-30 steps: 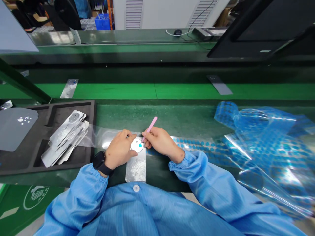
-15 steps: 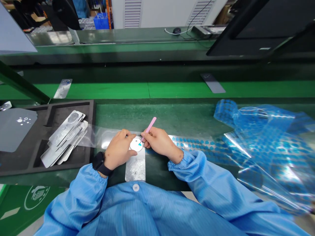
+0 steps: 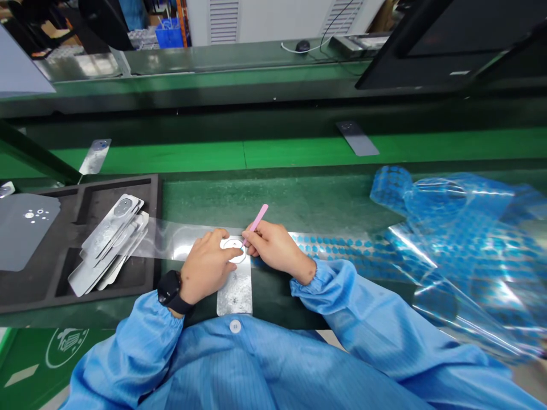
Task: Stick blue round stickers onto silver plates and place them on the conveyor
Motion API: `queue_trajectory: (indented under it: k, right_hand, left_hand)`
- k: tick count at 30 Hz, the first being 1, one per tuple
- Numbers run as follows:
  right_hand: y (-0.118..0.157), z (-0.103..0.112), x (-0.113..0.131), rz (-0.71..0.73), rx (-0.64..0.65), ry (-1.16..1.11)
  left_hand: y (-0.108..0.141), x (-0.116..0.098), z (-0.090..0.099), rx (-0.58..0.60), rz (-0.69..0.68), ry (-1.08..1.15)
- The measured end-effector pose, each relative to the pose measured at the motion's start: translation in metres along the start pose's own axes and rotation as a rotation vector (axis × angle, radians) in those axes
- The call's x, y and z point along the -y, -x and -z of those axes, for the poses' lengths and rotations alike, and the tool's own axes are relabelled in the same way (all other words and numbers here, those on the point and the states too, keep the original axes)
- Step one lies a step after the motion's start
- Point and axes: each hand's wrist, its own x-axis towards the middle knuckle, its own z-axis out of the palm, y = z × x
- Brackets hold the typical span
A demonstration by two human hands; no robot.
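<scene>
A silvery phone back cover [image 3: 235, 293] with a white ring-shaped camera area lies flat on the workbench in front of me. My left hand [image 3: 209, 263] rests over its upper left. The index finger presses on the right part of the ring and the thumb lies just below; this hand grips nothing. Pinched in my right hand [image 3: 276, 246] is a pair of pink tweezers [image 3: 258, 218], tip down beside my left index fingertip. Whatever is under that fingertip is hidden. A clear film strip with blue dot stickers [image 3: 337, 246] runs behind and under my right hand.
On the left, a dark foam tray [image 3: 156, 228] holds a stack of phone back covers [image 3: 113, 228] and a grey sheet [image 3: 25, 233]. Crumpled blue-dotted film [image 3: 461, 228] is heaped at right. Beyond runs a green conveyor belt [image 3: 205, 155] carrying a grey cover [image 3: 357, 138]. A monitor [image 3: 453, 45] overhangs the back right.
My left index finger has come down onto the ring, covering the spot where a small teal sticker showed at the tweezer tip. The belt's covers have shifted left, and the view has moved slightly.
</scene>
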Motion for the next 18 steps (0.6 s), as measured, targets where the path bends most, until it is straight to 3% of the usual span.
queue_trajectory:
  k: [8, 18]
  right_hand:
    - [0.011, 0.005, -0.003, -0.007, 0.011, -0.169]
    - [0.019, 0.0, -0.009, 0.351, -0.027, 0.215]
  left_hand:
    - [0.002, -0.004, -0.003, -0.006, 0.024, -0.017]
    - [0.002, -0.002, -0.009, -0.037, 0.024, 0.004]
